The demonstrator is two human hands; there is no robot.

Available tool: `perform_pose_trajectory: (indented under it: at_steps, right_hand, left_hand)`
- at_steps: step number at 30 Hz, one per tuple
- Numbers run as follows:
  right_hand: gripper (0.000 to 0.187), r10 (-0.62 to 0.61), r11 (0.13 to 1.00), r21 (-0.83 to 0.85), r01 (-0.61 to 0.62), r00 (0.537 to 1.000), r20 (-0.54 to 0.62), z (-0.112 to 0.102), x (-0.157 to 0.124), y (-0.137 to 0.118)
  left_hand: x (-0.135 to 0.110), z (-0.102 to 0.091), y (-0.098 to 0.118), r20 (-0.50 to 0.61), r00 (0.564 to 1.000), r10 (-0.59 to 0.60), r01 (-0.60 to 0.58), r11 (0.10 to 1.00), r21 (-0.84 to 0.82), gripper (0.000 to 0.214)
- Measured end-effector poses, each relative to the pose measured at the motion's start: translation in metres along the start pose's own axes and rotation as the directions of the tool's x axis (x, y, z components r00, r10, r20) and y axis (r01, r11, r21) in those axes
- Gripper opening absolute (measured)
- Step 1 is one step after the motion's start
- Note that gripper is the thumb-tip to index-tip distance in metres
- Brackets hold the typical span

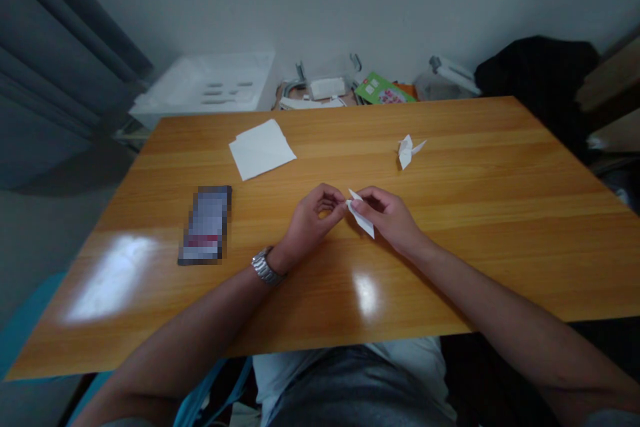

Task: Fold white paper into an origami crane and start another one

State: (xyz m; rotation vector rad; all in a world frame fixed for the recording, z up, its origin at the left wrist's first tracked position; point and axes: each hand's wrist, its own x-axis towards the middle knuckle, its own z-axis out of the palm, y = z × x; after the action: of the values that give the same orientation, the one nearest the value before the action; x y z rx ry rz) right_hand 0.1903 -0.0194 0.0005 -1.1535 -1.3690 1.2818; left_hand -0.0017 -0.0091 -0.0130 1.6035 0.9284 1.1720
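Both hands meet over the middle of the wooden table [450,247]. A small folded white paper piece [361,216] is pinched between them. My left hand [313,220], with a metal watch on the wrist, grips the paper's upper tip with curled fingers. My right hand [390,217] holds the paper's body, its fingers closed over it, and the lower point sticks out below. A finished white paper crane [407,150] stands on the table beyond my right hand.
A stack of white paper sheets [261,149] lies at the far left of the table. A dark phone [206,225] lies left of my left hand. Behind the table are a white box [210,87], clutter, a green booklet [383,90] and dark cloth [540,73].
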Motion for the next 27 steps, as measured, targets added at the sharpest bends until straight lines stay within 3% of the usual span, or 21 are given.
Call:
perform_pose_trajectory:
  at_steps: [12, 19, 27]
  right_hand:
    - [0.033, -0.031, 0.999, -0.04, 0.032, 0.999, 0.031, -0.002, 0.001, 0.002]
    - [0.035, 0.005, 0.999, -0.045, -0.002, 0.997, 0.073, -0.004, 0.003, 0.001]
    - [0.03, -0.019, 0.997, -0.072, 0.021, 0.999, 0.035, -0.004, 0.004, 0.001]
  left_hand:
    - [0.002, -0.003, 0.01, 0.009, 0.999, -0.051, 0.05, 0.989, 0.141, 0.024]
    - [0.006, -0.008, 0.016, -0.088, 0.992, -0.087, 0.101, 0.98, 0.174, 0.025]
    - [0.004, -0.007, 0.017, -0.059, 0.997, -0.052, 0.061, 0.983, 0.171, 0.027]
